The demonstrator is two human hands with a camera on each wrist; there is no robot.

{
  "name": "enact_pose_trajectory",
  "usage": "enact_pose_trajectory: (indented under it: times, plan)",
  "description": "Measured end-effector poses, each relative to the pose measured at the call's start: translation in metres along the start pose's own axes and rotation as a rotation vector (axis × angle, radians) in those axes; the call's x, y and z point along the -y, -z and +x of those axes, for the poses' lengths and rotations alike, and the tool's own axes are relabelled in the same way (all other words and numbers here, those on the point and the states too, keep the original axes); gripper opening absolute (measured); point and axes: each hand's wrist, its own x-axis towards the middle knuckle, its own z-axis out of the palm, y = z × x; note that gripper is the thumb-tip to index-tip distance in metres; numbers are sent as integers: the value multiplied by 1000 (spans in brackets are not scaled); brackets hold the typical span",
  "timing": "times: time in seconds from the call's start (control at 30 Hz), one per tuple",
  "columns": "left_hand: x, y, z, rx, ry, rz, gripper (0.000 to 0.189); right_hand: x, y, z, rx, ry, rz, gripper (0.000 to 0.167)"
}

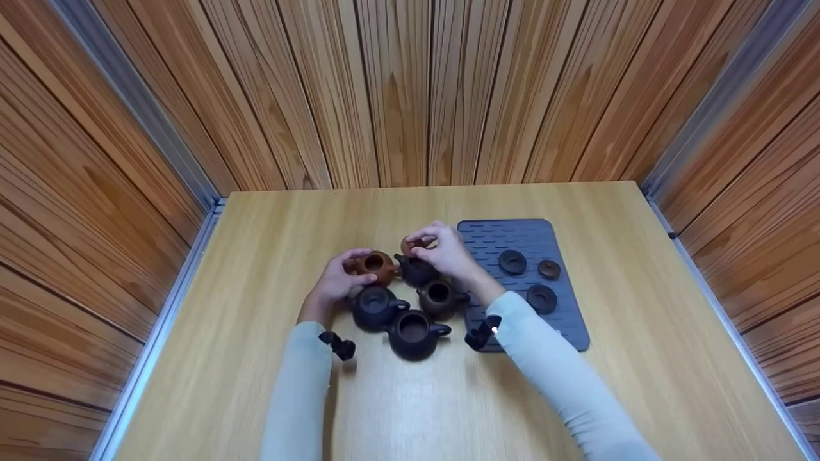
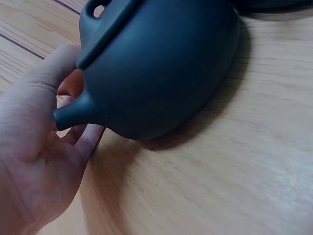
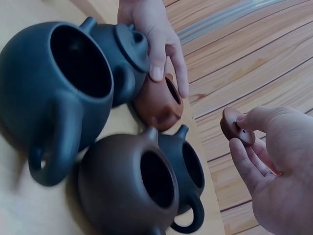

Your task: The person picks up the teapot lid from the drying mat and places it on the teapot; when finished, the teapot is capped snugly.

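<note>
My left hand (image 1: 334, 280) holds a small reddish-brown teapot (image 3: 151, 102), thumb on one side and fingers on the other; its mouth is uncovered. Between the thumb and fingertips of my right hand (image 3: 283, 156) is a reddish-brown lid (image 3: 229, 128), raised beyond a small black teapot (image 3: 168, 147). Close by my left wrist stands a lidded black teapot (image 2: 166, 68), its spout overlapping my palm in the left wrist view. A dark brown teapot (image 3: 112, 186) and a larger black teapot (image 3: 24, 73), both uncovered, complete the cluster.
Right of the teapots lies a dark grey mat (image 1: 567, 336). It bears a black lid (image 1: 512, 262), a small brown lid (image 1: 549, 269) and another black lid (image 1: 541, 299). Wood-plank walls (image 1: 410, 96) enclose the table (image 1: 256, 358) at the back and sides.
</note>
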Motion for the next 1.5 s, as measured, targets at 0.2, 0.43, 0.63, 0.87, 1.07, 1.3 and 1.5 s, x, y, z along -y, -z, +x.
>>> enact_pose_trajectory:
  times: [0.2, 0.43, 0.63, 0.87, 1.07, 1.3, 1.5]
  plan:
    - [-3, 0, -1, 10, 0, -1, 59, 7, -11, 6, 28, 21, 24, 23]
    - [-1, -1, 2, -5, 0, 9, 58, 17, -23, 11, 39, 60, 47, 23]
    - [1, 3, 2, 11, 0, 9, 59, 22, -35, 15, 36, 52, 55, 23]
    - [2, 3, 2, 3, -27, 11, 59, 22, -46, 20, 18, 33, 77, 22]
    - [0, -2, 1, -16, -22, 3, 57, 19, -53, 20, 11, -24, 111, 23]
    - [0, -3, 2, -21, -7, 2, 58, 11, -62, 18, 16, -41, 96, 23]
    - [-2, -2, 1, -11, 0, -10, 60, 3, -69, 15, 23, -5, 64, 22]
